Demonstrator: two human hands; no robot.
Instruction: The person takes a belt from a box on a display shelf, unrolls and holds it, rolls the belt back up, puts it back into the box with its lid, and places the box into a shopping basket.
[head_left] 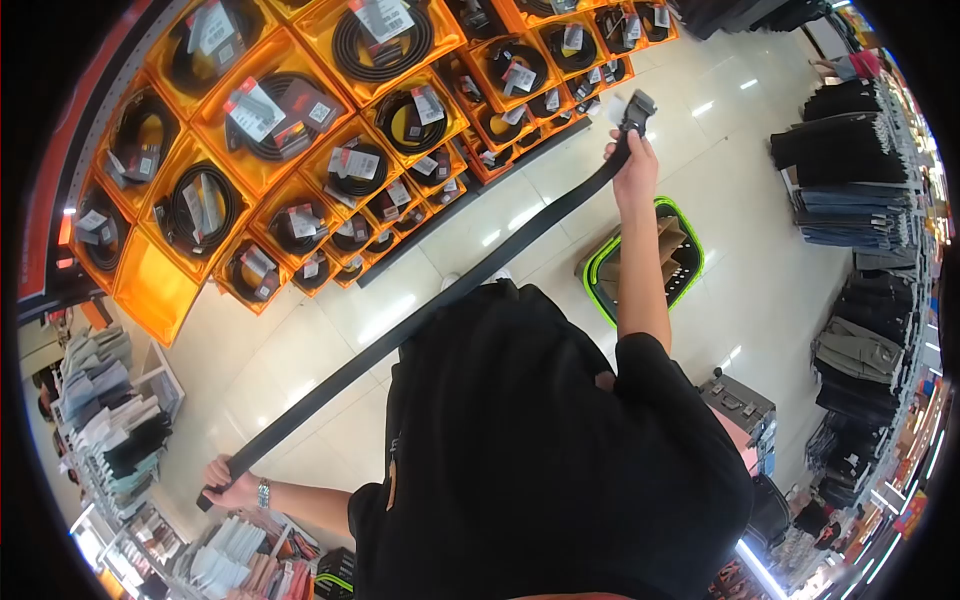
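A long black belt [400, 328] is stretched out straight in front of my body, slanting from lower left to upper right. My left hand [232, 484], with a metal-banded watch [264, 493] on the wrist, grips the belt near its tail end. Close to the buckle [641, 105], my right hand [634, 165] is closed round the other end. A pale tag [615, 110] hangs beside that buckle. Ahead, coiled belts with tags lie in orange boxes [160, 287], and one box at the lower left holds no belt.
On the tiled floor, below my right forearm, stands a green-rimmed shopping basket [594, 280] with brown items inside. Racks of dark trousers [850, 150] line the right side. Folded or hung clothes [110, 400] fill the left. A grey case [738, 400] stands near my right side.
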